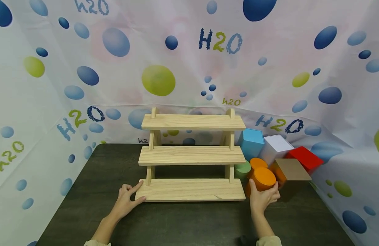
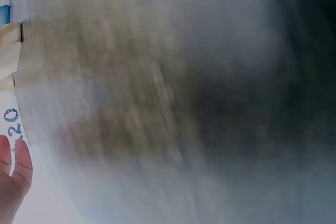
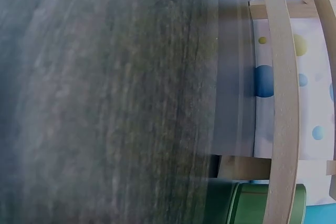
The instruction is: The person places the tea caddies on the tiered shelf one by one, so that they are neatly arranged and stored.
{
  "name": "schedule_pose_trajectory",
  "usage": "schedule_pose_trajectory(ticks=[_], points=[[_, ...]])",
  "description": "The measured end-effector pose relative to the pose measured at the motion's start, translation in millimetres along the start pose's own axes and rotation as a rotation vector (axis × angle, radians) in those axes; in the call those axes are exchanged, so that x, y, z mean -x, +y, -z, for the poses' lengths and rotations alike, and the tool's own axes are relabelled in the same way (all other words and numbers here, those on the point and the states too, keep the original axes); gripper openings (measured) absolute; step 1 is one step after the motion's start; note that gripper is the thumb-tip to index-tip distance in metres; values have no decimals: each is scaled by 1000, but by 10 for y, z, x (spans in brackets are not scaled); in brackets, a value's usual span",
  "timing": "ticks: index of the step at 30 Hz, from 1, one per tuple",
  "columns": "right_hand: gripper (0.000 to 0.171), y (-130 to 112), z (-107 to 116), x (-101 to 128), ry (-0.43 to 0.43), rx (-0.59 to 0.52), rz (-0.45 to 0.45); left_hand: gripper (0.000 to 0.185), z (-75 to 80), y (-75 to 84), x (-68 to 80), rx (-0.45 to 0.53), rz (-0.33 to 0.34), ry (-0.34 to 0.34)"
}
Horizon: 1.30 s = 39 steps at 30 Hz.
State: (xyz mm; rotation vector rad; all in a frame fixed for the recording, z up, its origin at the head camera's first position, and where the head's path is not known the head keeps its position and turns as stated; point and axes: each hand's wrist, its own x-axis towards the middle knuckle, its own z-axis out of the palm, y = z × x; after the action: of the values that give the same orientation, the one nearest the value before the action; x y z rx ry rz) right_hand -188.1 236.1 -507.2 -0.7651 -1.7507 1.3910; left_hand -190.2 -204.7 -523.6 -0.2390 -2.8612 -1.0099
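A three-tier wooden step shelf (image 1: 192, 155) stands on the dark table (image 1: 189, 222). My left hand (image 1: 127, 199) rests flat on the table, its fingers straight and touching the bottom shelf's left front corner. My right hand (image 1: 263, 199) grips an orange cylinder tin (image 1: 263, 181) just right of the shelf, fingers curled round its side. In the left wrist view only fingertips (image 2: 16, 174) and a blurred shelf edge (image 2: 10, 51) show. The right wrist view shows blurred table, shelf slats (image 3: 281, 103) and a green tin (image 3: 252, 203).
Right of the shelf sit a second orange tin (image 1: 258, 163), a green tin (image 1: 242, 169), a blue box (image 1: 251, 142), a white box (image 1: 277, 147), a red box (image 1: 304, 158) and an orange box with a tan lid (image 1: 291, 171). A bubble-print cloth (image 1: 189, 68) walls in the table.
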Motion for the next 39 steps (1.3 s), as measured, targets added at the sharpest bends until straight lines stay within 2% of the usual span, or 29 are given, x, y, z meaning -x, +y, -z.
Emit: schedule_pose_trajectory(ticks=[7, 11, 20, 29, 33, 39], points=[[89, -10, -12, -34, 41, 12, -35, 66, 2, 53, -27, 4, 29, -30], [86, 4, 9, -35, 55, 7, -14, 67, 10, 75, -36, 10, 49, -48], [85, 2, 102, -48, 0, -48, 5, 70, 26, 85, -63, 6, 73, -75], [80, -214, 167, -41, -11, -87, 118, 70, 51, 90, -96, -7, 82, -101], [78, -354, 179, -2, -43, -68, 159, 71, 73, 94, -86, 1, 93, -122], [78, -545, 185, 124, -152, -68, 214, 71, 116, 99, -59, 13, 78, -135]])
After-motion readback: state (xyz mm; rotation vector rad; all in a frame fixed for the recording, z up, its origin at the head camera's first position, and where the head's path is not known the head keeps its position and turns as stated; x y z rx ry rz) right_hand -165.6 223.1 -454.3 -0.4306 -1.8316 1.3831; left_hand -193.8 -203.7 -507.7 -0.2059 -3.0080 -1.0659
